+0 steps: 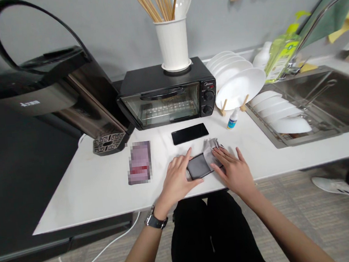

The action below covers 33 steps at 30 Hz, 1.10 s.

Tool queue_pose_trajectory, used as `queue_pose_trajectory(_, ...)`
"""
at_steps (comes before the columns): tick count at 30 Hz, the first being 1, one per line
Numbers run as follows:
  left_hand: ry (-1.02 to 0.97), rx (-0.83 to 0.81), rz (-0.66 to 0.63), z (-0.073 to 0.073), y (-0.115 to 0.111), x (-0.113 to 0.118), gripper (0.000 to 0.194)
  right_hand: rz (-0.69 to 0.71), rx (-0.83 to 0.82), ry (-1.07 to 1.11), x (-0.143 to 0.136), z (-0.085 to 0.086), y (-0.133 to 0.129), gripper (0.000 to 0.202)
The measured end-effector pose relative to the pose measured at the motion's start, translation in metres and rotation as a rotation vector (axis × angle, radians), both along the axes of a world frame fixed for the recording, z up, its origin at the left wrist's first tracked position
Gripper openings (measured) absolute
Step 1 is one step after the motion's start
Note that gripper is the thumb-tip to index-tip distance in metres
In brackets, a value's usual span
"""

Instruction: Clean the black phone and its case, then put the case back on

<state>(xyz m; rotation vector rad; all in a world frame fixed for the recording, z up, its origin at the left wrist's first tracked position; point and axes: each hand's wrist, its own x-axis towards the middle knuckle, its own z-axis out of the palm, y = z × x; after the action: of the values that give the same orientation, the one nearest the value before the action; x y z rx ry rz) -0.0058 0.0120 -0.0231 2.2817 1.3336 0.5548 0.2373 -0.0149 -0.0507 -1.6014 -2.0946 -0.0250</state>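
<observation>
A dark, shallow phone case [199, 166] lies flat on the white counter with its inner side up. My left hand [176, 177] grips its left end, thumb along the near edge and index finger at the far edge. Over the right part of the case, my right hand [234, 170] presses a crumpled grey cloth [210, 154] down with its fingers, covering that end. A black phone [190, 134] rests just behind the case, screen up. To the left lies a purple item [139, 163], its surface pixelated. A small white spray bottle [232, 119] with a blue label stands behind my right hand.
A black toaster oven [164, 93] carries a white cup [172, 42] of chopsticks. At the left is a tall water dispenser [75, 91]. White plates [241, 86] stand in a rack beside the sink [343, 125]. Another person's shoe [337, 186] shows at the right.
</observation>
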Motion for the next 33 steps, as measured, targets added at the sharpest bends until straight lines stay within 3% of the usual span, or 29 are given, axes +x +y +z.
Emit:
queue_pose_trajectory(5, 0.0, -0.002, -0.016, -0.001, 0.001, -0.001, 0.114, -0.021, 0.027, 0.031, -0.026, 0.004, -0.004, 0.055)
queue_pose_trajectory(10, 0.064, 0.009, -0.018, -0.009, 0.006, -0.005, 0.101, 0.262, -0.081, 0.14, -0.078, 0.011, -0.016, 0.057)
queue_pose_trajectory(13, 0.061, 0.009, -0.012, -0.012, 0.008, -0.008, 0.103, 0.273, -0.113, 0.185, -0.087, 0.012, -0.018, 0.056)
queue_pose_trajectory(24, 0.039, 0.014, 0.003, -0.007, 0.005, -0.006, 0.103, 0.331, -0.173, 0.165, -0.066, 0.016, -0.021, 0.049)
queue_pose_trajectory(27, 0.031, 0.02, 0.001, -0.006, 0.004, -0.005, 0.112, 0.321, -0.142, 0.116, -0.041, 0.015, -0.019, 0.044)
queue_pose_trajectory(33, -0.001, 0.012, 0.003, -0.006, 0.002, -0.003, 0.116, 0.086, 0.015, -0.033, 0.02, 0.01, -0.007, 0.043)
